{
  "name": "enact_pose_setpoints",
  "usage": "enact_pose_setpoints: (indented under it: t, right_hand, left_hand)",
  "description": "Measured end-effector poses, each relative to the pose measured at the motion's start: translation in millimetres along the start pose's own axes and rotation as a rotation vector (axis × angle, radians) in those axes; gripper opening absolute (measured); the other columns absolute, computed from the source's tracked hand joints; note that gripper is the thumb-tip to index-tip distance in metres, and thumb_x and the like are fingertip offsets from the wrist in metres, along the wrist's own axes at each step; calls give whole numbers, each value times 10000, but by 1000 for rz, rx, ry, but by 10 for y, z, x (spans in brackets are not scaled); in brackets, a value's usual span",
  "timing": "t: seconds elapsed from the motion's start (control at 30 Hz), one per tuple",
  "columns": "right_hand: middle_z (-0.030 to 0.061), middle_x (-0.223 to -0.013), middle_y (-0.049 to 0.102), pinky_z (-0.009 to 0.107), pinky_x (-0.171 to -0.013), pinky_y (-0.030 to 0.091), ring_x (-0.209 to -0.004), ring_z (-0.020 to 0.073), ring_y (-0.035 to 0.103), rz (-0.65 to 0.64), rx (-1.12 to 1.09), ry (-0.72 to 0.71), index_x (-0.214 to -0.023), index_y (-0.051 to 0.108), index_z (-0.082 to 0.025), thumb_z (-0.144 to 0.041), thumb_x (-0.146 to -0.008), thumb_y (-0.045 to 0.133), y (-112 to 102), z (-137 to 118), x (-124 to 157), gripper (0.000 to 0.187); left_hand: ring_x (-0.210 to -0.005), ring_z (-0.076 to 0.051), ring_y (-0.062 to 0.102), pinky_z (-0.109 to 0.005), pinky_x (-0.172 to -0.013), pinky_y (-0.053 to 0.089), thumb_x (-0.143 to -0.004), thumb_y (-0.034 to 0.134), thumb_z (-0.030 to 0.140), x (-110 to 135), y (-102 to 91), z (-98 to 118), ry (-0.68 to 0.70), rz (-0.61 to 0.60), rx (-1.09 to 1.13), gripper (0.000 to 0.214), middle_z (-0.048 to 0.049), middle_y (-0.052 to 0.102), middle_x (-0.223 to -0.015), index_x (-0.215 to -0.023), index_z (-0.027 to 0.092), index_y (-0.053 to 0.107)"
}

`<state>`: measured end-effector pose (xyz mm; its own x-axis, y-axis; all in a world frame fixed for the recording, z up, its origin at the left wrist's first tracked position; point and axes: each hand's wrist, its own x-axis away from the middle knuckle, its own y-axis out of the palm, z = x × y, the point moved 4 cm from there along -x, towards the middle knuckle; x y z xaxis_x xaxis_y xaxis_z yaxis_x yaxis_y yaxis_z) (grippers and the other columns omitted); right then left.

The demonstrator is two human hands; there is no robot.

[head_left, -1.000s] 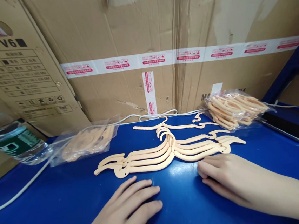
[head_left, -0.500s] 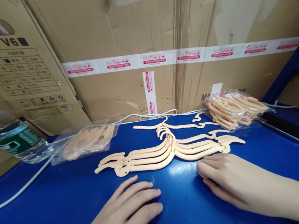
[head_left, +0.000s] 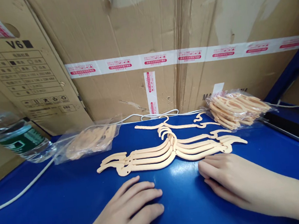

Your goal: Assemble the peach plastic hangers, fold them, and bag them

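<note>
My left hand [head_left: 134, 210] lies palm down on the blue tabletop [head_left: 50, 209], fingers spread and holding nothing. To the right, my right hand [head_left: 224, 177] rests on the table with its fingers curled in, and nothing shows in its grasp. Just beyond both hands, several cream folding clothes hangers [head_left: 152, 166] lie in an overlapping row, hooks pointing away from me. The right knuckles are close to the row's right end. Behind that row is a separate hanger [head_left: 151, 127] with a jointed right arm, beside a small loose hook piece [head_left: 198, 118].
Clear bags of cream hanger parts lie left [head_left: 94, 140] and right [head_left: 239, 108]. A water bottle [head_left: 22, 138] leans at far left, near a white cable [head_left: 22, 191]. At right lies a dark phone [head_left: 294, 128]. Cardboard boxes [head_left: 120, 30] wall off the back.
The view has shifted slightly, so everything appears a little further right. Both hands and the hangers keep their places on the table.
</note>
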<state>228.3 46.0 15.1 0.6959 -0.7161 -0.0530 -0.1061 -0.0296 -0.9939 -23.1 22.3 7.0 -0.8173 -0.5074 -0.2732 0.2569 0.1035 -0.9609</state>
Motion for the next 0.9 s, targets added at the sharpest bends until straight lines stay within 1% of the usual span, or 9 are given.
enact_pose_setpoints:
  t: [0.4,0.63,0.9]
  right_hand:
    - [18,-804,598,288,-599,392,-672,166,544,11,-28,-13,-818,455,-216,-116,-941,451,6,12,6,159]
    - [13,-803,590,291,-607,381,-678,167,540,2,-34,-20,-819,440,-220,-132,-956,434,29,26,16,163]
    - [16,-814,590,289,-608,377,-687,169,540,-11,-47,-8,-822,435,-220,-136,-958,428,25,36,8,160]
  left_hand:
    - [-1205,-197,628,-361,-1106,440,-868,589,123,11,-16,4,17,-11,-19,369,-3,690,-1278,-1204,267,642]
    - [-1217,-199,616,-410,-1099,445,-880,557,106,7,23,-5,40,-25,-43,378,-17,679,-1291,-1221,257,626]
    - [-1217,-209,613,-428,-1095,454,-889,556,117,27,59,-11,58,-15,-33,370,-26,676,-1289,-1229,249,617]
